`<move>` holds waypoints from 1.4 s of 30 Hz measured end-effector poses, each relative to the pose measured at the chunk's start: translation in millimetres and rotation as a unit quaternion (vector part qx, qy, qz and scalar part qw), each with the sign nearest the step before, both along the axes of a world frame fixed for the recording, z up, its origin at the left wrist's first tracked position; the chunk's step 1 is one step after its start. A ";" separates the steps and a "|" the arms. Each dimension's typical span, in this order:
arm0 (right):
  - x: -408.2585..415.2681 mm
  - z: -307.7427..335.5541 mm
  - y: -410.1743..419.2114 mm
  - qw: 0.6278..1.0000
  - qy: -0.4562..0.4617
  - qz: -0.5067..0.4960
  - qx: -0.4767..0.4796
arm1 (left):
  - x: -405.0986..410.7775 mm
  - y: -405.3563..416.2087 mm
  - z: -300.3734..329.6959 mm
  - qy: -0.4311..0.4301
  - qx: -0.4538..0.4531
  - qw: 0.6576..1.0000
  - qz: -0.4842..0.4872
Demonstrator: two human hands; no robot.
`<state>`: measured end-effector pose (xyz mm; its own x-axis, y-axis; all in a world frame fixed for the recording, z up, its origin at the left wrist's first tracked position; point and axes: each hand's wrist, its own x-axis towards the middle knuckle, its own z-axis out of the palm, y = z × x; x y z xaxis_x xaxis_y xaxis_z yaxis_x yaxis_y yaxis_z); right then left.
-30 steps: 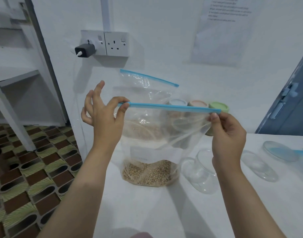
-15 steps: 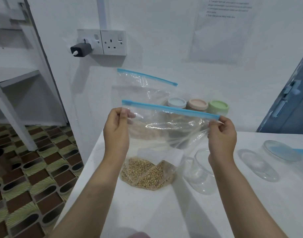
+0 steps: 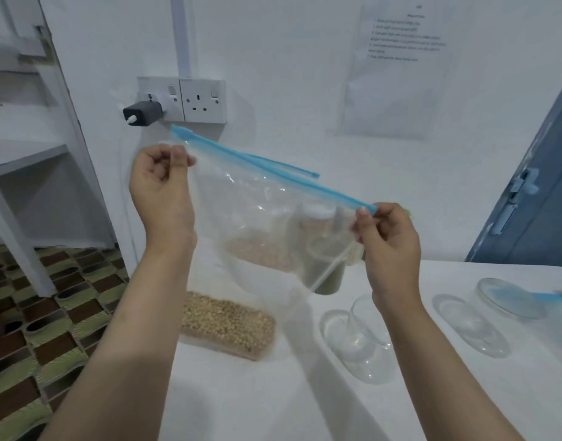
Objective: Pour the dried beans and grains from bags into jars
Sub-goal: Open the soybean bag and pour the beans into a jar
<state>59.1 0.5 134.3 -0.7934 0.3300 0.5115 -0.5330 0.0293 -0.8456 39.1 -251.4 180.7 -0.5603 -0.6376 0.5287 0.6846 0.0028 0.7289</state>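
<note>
Item: zip bag (image 3: 260,218) of dried beans (image 3: 225,323), clear soft film with a blue zip strip (image 3: 273,173) along the top. Held above the white desk (image 3: 273,402), strip slanting from 10 o'clock down to 3 o'clock; the bean-filled bottom sags onto the desk at about 7 o'clock of centre.

Holders: left hand (image 3: 162,186) pinches the upper-left corner just below the strip, fingers curled; right hand (image 3: 388,237) pinches the lower-right end of the strip between thumb and fingertips. Both grips are closed on the bag. Whether the zip is parted cannot be told.

Handling, as judged: film limp and slippery, weight all at the bottom — it will swing and slump. Best taken at the stiffer strip to open it, then with one hand under the bean mass to steer the pour.

Nearby: clear glass jar (image 3: 365,342) at 5 o'clock, lying tilted; two clear lids (image 3: 470,326) at 4 o'clock; a second bag behind, partly hidden; capped jars seen through the film — detail blurred.
</note>
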 end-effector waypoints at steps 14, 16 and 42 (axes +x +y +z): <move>1.1 20.6 -27.2 0.946 0.052 0.047 0.317 | 12.8 54.4 -18.9 -0.007 -0.124 0.992 -0.038; 0.1 27.7 -39.3 0.935 0.074 0.036 0.346 | 14.1 62.7 -20.9 -0.011 -0.140 0.989 -0.051; 4.7 18.1 8.2 0.894 -0.082 0.108 0.426 | 13.1 48.1 -27.2 -0.011 -0.114 0.990 -0.076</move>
